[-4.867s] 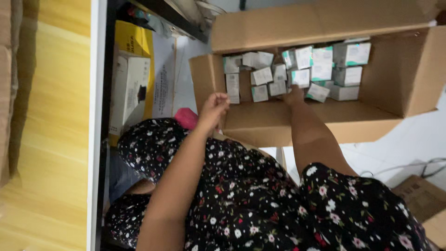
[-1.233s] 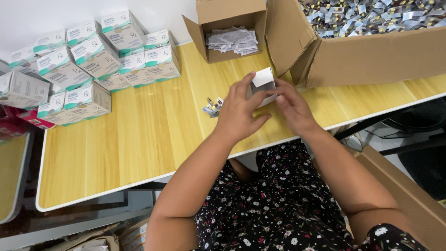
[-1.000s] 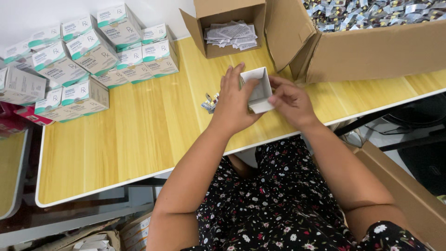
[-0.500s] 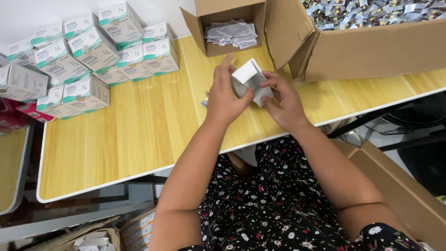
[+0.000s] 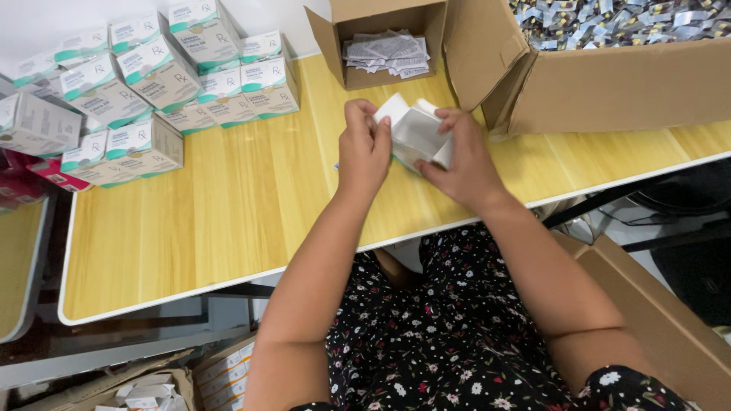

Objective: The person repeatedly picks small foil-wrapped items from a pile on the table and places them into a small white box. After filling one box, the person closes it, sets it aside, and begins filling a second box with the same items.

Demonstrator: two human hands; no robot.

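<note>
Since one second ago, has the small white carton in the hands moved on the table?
Yes, slightly. The small white carton, held by left hand and right hand, now sits higher, nearer the small open cardboard box of leaflets.

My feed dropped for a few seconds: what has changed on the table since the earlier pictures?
Both hands came up from the floor carton to the table. The left hand and right hand now hold a small white box, turned with its flaps open. The stacked boxes, leaflet carton and big carton have stayed put over the last second.
</note>
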